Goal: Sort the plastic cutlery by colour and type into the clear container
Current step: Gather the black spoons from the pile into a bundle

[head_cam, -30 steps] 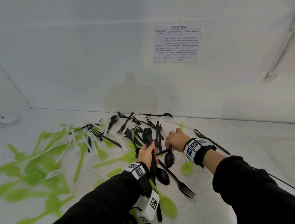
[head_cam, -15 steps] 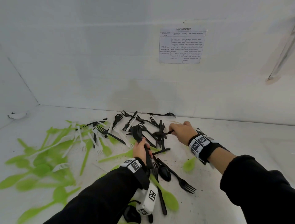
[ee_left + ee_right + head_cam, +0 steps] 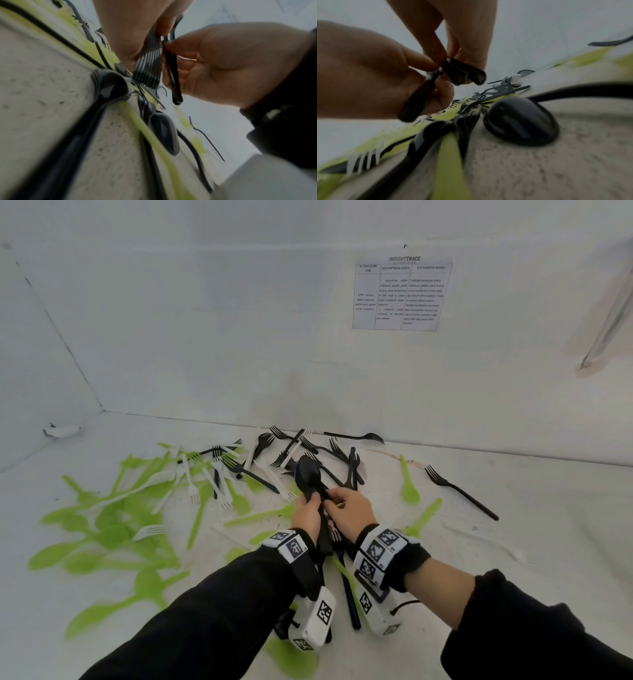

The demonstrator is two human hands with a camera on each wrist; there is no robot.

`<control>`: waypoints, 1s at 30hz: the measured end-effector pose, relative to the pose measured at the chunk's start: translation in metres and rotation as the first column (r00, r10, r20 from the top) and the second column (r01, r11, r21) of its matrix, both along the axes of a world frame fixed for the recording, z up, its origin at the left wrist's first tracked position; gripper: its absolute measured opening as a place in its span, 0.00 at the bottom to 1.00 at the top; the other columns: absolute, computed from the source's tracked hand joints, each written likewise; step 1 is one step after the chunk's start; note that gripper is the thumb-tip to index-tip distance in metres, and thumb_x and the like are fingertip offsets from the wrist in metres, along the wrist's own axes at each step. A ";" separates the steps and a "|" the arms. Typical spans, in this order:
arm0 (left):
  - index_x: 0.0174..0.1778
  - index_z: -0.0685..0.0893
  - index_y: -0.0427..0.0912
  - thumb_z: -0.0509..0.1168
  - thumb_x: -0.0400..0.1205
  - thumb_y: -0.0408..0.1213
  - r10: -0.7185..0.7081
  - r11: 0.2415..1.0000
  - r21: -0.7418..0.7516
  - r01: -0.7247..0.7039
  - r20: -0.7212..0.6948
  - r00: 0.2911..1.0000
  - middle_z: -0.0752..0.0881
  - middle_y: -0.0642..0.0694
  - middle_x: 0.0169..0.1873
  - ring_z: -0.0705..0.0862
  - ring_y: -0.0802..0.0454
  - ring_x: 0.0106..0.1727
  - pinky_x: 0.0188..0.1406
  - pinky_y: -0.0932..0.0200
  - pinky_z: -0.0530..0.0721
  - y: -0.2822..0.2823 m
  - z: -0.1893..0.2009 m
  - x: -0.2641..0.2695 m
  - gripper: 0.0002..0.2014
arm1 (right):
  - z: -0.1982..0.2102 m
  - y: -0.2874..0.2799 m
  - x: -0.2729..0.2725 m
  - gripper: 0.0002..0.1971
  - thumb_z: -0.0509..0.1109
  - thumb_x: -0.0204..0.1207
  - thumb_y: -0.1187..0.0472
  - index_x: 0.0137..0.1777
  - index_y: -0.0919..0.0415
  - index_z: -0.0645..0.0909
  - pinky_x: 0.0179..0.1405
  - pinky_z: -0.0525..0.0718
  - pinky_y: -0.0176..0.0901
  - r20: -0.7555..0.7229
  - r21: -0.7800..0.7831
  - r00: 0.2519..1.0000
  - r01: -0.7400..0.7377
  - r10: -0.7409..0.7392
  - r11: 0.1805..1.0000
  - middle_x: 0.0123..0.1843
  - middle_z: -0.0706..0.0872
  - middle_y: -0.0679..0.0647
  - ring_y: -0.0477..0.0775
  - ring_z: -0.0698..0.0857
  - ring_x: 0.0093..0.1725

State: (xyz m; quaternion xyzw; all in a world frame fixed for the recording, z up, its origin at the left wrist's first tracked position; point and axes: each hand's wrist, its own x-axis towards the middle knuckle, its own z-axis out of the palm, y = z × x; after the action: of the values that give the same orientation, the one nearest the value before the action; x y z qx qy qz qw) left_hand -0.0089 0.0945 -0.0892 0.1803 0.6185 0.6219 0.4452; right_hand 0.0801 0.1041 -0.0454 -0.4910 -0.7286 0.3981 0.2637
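While the loose cutlery lies scattered across the bench (image 3: 513, 559), we've got both hands meeting at the lower centre of the head view, just in front of the black tangle. Our left hand (image 3: 308, 513) is wrapped around a stack of black spoons (image 3: 310, 474), bowls nested and standing up above the fist, handles fanned out below the palm in the left wrist view. We'd say they're bundled like this to go in as one colour and one type.

Our right hand (image 3: 352, 513) is curled too, thumb and fingertips pinching one more black spoon (image 3: 175, 81) by the handle, right beside the stack, touching or nearly so; it looks ready to slide in with the rest.

Green spoons (image 3: 102, 529) spread over the lower left of the frame, white forks (image 3: 219, 487) mixed among them, and black forks (image 3: 459, 491) reach toward the right and the back wall. The clear container isn't in any view, so nothing seems sorted into it yet.
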 end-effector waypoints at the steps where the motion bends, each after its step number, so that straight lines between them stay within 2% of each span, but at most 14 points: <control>1: 0.51 0.79 0.44 0.55 0.86 0.37 -0.008 1.000 -0.020 0.007 -0.029 1.000 0.84 0.31 0.54 0.83 0.33 0.55 0.64 0.37 0.78 -0.001 -0.003 -0.001 0.07 | 0.000 -0.005 -0.001 0.15 0.64 0.79 0.65 0.64 0.64 0.82 0.49 0.68 0.19 -0.014 0.022 1.000 0.027 -0.027 0.999 0.59 0.87 0.55 0.50 0.83 0.58; 3: 0.54 0.78 0.42 0.55 0.86 0.36 -0.002 1.000 -0.016 0.002 -0.053 0.999 0.83 0.33 0.48 0.83 0.31 0.54 0.63 0.36 0.78 -0.005 -0.005 -0.001 0.08 | 0.000 -0.010 -0.001 0.13 0.65 0.78 0.66 0.62 0.65 0.82 0.44 0.66 0.18 -0.072 0.046 0.991 0.117 -0.114 0.992 0.57 0.87 0.57 0.51 0.83 0.55; 5: 0.62 0.75 0.36 0.54 0.86 0.36 0.019 1.000 -0.002 -0.019 -0.048 0.999 0.79 0.40 0.37 0.81 0.37 0.39 0.52 0.44 0.77 -0.008 -0.004 -0.003 0.12 | 0.000 -0.012 -0.001 0.12 0.65 0.78 0.66 0.60 0.65 0.81 0.43 0.66 0.20 -0.098 0.034 0.979 0.181 -0.177 0.983 0.56 0.87 0.59 0.52 0.83 0.54; 6: 0.63 0.74 0.34 0.54 0.86 0.35 0.016 1.000 0.008 -0.016 -0.032 0.999 0.79 0.41 0.36 0.79 0.41 0.37 0.51 0.46 0.76 -0.009 -0.004 -0.003 0.13 | -0.001 -0.014 -0.001 0.12 0.65 0.78 0.66 0.60 0.65 0.81 0.43 0.67 0.21 -0.085 0.024 0.980 0.181 -0.178 0.983 0.56 0.87 0.59 0.53 0.83 0.55; 7: 0.62 0.75 0.34 0.54 0.87 0.35 -0.002 1.000 0.010 0.002 -0.027 1.000 0.80 0.40 0.39 0.81 0.41 0.41 0.55 0.46 0.77 -0.010 -0.001 -0.002 0.12 | -0.001 -0.015 0.000 0.12 0.66 0.78 0.65 0.60 0.65 0.81 0.44 0.68 0.21 -0.062 0.016 0.985 0.160 -0.158 0.987 0.56 0.87 0.58 0.53 0.84 0.55; 9: 0.57 0.76 0.37 0.55 0.86 0.35 -0.032 0.999 -0.009 0.032 -0.023 0.999 0.83 0.34 0.51 0.83 0.37 0.56 0.65 0.41 0.78 -0.014 0.006 0.000 0.08 | 0.000 -0.019 0.001 0.13 0.66 0.78 0.64 0.61 0.64 0.82 0.53 0.74 0.27 -0.011 0.026 0.996 0.088 -0.087 0.996 0.57 0.87 0.58 0.53 0.84 0.57; 11: 0.60 0.76 0.36 0.56 0.86 0.36 -0.027 0.999 -0.023 0.028 0.020 0.999 0.81 0.31 0.59 0.81 0.36 0.63 0.69 0.38 0.75 -0.016 0.009 -0.001 0.10 | 0.004 -0.023 0.003 0.15 0.65 0.79 0.63 0.64 0.63 0.82 0.60 0.75 0.33 0.021 0.050 1.000 0.015 -0.016 0.999 0.59 0.86 0.56 0.53 0.83 0.59; 14: 0.64 0.75 0.35 0.56 0.86 0.39 -0.032 0.999 -0.020 0.033 0.054 0.998 0.80 0.31 0.62 0.80 0.35 0.64 0.68 0.35 0.75 -0.017 0.004 -0.003 0.15 | 0.006 -0.028 0.005 0.14 0.63 0.81 0.63 0.65 0.61 0.82 0.54 0.74 0.29 0.010 0.060 0.999 -0.034 0.033 0.998 0.58 0.87 0.56 0.51 0.83 0.54; 17: 0.65 0.76 0.35 0.56 0.86 0.39 -0.049 0.999 -0.010 0.050 0.054 0.997 0.81 0.30 0.61 0.81 0.34 0.63 0.67 0.35 0.76 -0.020 0.002 -0.003 0.15 | 0.002 -0.027 0.001 0.13 0.64 0.80 0.62 0.62 0.63 0.82 0.60 0.78 0.37 -0.029 0.034 0.999 0.043 -0.042 0.998 0.55 0.88 0.57 0.48 0.82 0.50; 20: 0.66 0.76 0.34 0.56 0.86 0.38 -0.014 1.000 -0.017 0.015 0.075 0.997 0.81 0.29 0.61 0.81 0.34 0.62 0.66 0.35 0.78 -0.021 0.007 -0.002 0.16 | 0.000 -0.029 -0.003 0.12 0.65 0.79 0.61 0.60 0.63 0.82 0.54 0.77 0.34 -0.121 -0.013 0.984 0.129 -0.130 0.992 0.48 0.85 0.52 0.45 0.80 0.47; 24: 0.65 0.79 0.34 0.57 0.84 0.42 -0.048 0.999 -0.014 0.051 0.188 0.981 0.83 0.31 0.58 0.83 0.36 0.59 0.63 0.40 0.80 -0.024 0.015 -0.005 0.18 | 0.004 -0.029 -0.004 0.12 0.65 0.79 0.60 0.59 0.62 0.81 0.58 0.79 0.39 -0.142 -0.031 0.985 0.096 -0.099 0.995 0.47 0.82 0.49 0.46 0.80 0.49; 26: 0.65 0.79 0.35 0.60 0.83 0.44 -0.075 0.997 0.001 0.077 0.202 0.976 0.84 0.33 0.56 0.84 0.37 0.57 0.63 0.41 0.81 -0.024 0.016 -0.006 0.19 | 0.006 -0.028 -0.002 0.11 0.65 0.79 0.60 0.59 0.62 0.81 0.53 0.77 0.36 -0.136 -0.024 0.987 0.086 -0.089 0.996 0.46 0.82 0.49 0.46 0.80 0.49; 28: 0.64 0.79 0.35 0.60 0.84 0.39 -0.067 0.998 0.020 0.065 0.127 0.990 0.85 0.33 0.55 0.84 0.36 0.56 0.63 0.38 0.81 -0.024 0.015 -0.005 0.16 | 0.006 -0.029 0.000 0.10 0.66 0.79 0.61 0.57 0.62 0.82 0.46 0.75 0.29 -0.162 -0.007 0.979 0.129 -0.128 0.992 0.45 0.82 0.49 0.46 0.80 0.47; 30: 0.63 0.78 0.33 0.59 0.85 0.38 -0.063 0.998 0.036 0.059 0.099 0.993 0.85 0.35 0.47 0.85 0.39 0.49 0.58 0.43 0.82 -0.023 0.012 -0.003 0.14 | 0.005 -0.031 0.001 0.11 0.66 0.78 0.61 0.57 0.63 0.81 0.37 0.72 0.21 -0.185 -0.009 0.959 0.218 -0.216 0.976 0.45 0.83 0.51 0.45 0.79 0.45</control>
State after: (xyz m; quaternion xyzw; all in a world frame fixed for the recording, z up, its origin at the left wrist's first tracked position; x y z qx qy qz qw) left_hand -0.0123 0.0717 -0.0769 0.1749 0.5794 0.6263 0.4914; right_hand 0.0806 0.0734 -0.0406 -0.5273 -0.6451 0.4066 0.3748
